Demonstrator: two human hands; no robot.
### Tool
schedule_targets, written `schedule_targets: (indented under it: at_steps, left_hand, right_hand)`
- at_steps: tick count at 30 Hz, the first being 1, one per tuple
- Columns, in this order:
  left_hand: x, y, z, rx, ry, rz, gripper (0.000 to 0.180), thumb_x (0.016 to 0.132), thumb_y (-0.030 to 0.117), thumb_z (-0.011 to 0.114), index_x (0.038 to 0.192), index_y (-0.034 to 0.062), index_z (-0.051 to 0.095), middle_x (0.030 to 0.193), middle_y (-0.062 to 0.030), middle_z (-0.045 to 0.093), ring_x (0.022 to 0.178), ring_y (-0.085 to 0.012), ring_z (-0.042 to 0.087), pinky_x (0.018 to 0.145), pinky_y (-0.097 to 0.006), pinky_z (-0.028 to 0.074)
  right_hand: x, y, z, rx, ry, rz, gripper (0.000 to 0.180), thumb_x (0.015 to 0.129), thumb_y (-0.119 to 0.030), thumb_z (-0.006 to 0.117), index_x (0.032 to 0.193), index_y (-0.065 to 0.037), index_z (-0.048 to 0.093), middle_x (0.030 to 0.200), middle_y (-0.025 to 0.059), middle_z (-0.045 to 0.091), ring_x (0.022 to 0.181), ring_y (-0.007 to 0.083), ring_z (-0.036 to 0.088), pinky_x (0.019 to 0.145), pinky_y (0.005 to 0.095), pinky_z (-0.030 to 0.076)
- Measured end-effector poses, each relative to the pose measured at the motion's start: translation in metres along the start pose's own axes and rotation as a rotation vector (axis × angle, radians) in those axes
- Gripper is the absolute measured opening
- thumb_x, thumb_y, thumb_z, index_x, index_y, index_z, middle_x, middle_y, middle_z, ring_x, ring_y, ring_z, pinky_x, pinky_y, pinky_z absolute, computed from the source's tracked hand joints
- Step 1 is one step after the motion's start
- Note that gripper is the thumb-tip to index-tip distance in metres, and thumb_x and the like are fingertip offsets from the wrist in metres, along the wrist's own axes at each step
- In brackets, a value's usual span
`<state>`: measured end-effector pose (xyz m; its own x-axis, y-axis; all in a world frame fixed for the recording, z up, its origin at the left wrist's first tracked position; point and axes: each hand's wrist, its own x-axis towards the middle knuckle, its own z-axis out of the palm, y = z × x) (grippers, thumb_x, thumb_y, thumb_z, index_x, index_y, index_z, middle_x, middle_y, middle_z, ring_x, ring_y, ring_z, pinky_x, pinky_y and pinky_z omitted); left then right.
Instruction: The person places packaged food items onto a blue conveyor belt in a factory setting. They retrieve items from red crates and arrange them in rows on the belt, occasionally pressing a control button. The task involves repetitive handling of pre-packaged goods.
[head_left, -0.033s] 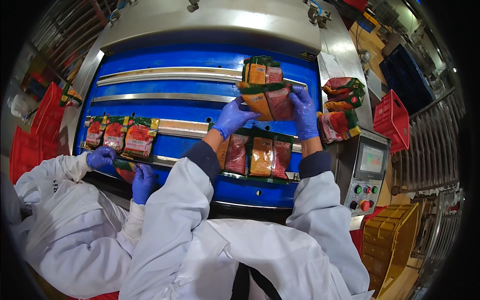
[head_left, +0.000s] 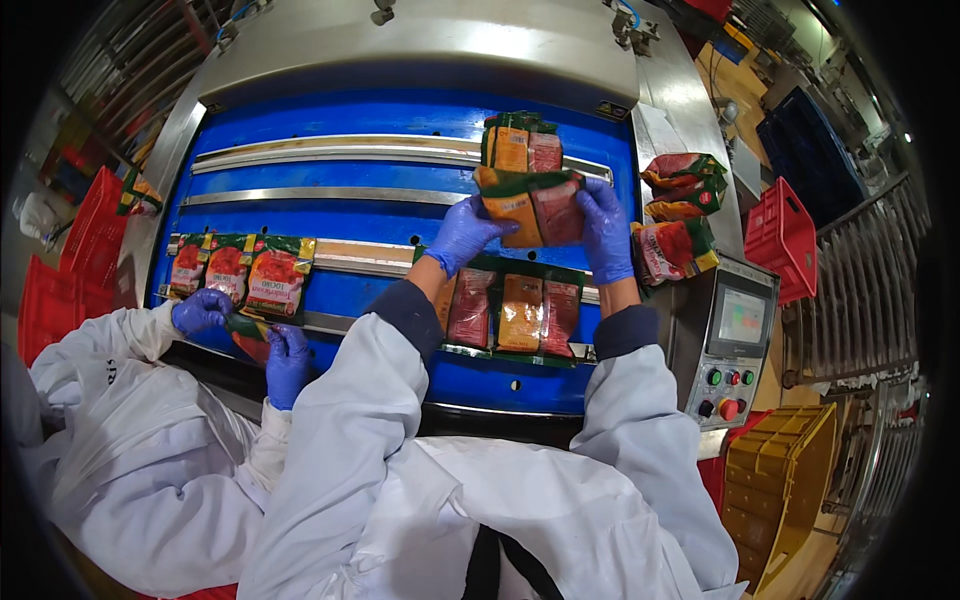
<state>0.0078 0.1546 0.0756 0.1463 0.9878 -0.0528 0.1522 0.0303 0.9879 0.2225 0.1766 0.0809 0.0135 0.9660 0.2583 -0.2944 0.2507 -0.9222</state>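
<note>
Between my two blue-gloved hands is a food packet (head_left: 556, 212) with a green top edge and an orange and red back, lifted above the blue machine bed (head_left: 360, 222). My left hand (head_left: 462, 236) grips its left side, and my right hand (head_left: 606, 230) grips its right side. Just beyond it, another packet (head_left: 511, 148) lies across the far metal bar. Closer to me, several packets (head_left: 521, 312) lie side by side with their orange and red backs up, partly hidden by my left forearm.
At left, a co-worker's gloved hands (head_left: 287, 366) hold a packet near several front-up packets (head_left: 277, 280). More packets (head_left: 672, 250) rest on the right metal ledge above a control panel (head_left: 735, 340). Red crates (head_left: 783, 240) and a yellow crate (head_left: 775, 490) stand beside the machine.
The packet in my hands has tipped slightly, and its green top edge sits more level. Both hands keep their hold.
</note>
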Motion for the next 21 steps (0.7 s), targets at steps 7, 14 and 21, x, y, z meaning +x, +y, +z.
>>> schedule_targets:
  at_steps: [7,14,21]
  left_hand:
    - [0.014,-0.03,0.02,-0.137,0.022,-0.005,0.028,0.075,0.001,0.068,0.102,0.0015,0.063,0.095,-0.0042,0.065,0.084,-0.0116,0.059,0.076,-0.026,0.048]
    - [0.033,-0.032,0.015,-0.051,0.271,0.094,0.017,0.077,0.003,0.066,0.094,0.0021,0.064,0.079,-0.002,0.063,0.07,-0.0089,0.056,0.065,-0.024,0.046]
    - [-0.007,-0.032,0.022,0.1,0.256,-0.007,0.023,0.071,0.002,0.071,0.092,0.0002,0.061,0.077,-0.0045,0.063,0.069,-0.0086,0.054,0.064,-0.024,0.045]
  right_hand:
    - [-0.038,0.021,-0.039,-0.111,0.013,0.193,0.01,0.083,-0.003,0.057,0.092,-0.006,0.06,0.084,-0.0009,0.059,0.076,0.009,0.054,0.072,0.0224,0.044]
    - [-0.003,-0.001,-0.027,-0.359,-0.036,0.003,0.008,0.082,-0.003,0.058,0.09,-0.003,0.06,0.081,-0.0014,0.057,0.076,0.0071,0.052,0.071,0.0211,0.043]
    - [-0.022,0.01,-0.036,-0.281,-0.046,0.081,0.008,0.083,-0.002,0.056,0.09,-0.005,0.06,0.086,-0.0015,0.057,0.081,0.0068,0.052,0.075,0.0218,0.042]
